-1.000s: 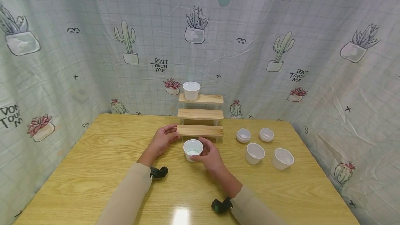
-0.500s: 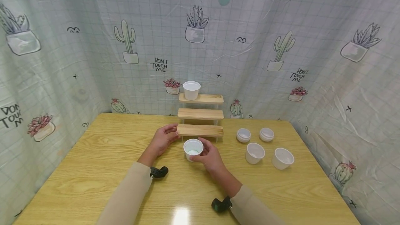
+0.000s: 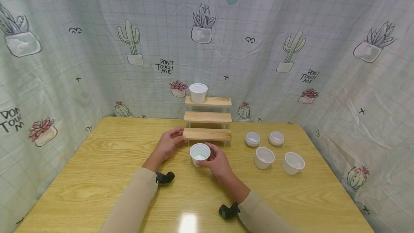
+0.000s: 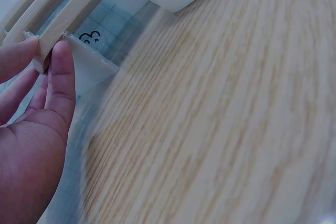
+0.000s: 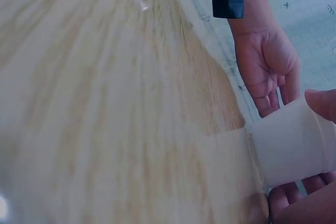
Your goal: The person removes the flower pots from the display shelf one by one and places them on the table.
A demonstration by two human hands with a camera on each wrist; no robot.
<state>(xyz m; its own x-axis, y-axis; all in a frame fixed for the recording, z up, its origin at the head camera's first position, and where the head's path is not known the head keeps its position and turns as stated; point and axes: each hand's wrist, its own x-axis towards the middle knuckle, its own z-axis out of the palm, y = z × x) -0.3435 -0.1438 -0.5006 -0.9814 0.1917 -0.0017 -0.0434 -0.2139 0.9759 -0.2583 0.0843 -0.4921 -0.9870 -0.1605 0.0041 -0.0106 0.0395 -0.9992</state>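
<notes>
The left hand (image 3: 168, 145) pinches the left end of the lowest shelf (image 3: 207, 134), a pale wooden plank, with thumb and fingers on opposite faces; this grip probably steadies the three-tier pale wooden stand (image 3: 208, 117). In the left wrist view, a clear support panel (image 4: 92, 69) meets the plank beside the fingertips. The right hand (image 3: 218, 159) grips a round white plastic cup (image 3: 199, 150) directly in front of the lowest shelf, thumb on the near wall and fingers around the far wall. Opposed contact of this kind likely keeps the thin wall level and leaves the mouth unobstructed. The cup is upright; whether its base touches the yellow wood-grain table (image 3: 97, 175) or is just above it cannot be determined. Something pale with a greenish tint shows at its bottom, too indistinct to identify. A second round white cup (image 3: 198, 94) stands upright at the left end of the top shelf (image 3: 220, 101), apparently set there to leave the remaining length free. To the right of the stand, two low white bowls (image 3: 252, 139) sit side by side behind two tapered translucent-white cups (image 3: 263, 158). All four are upright and apart, presumably spaced so that each can be grasped separately.
</notes>
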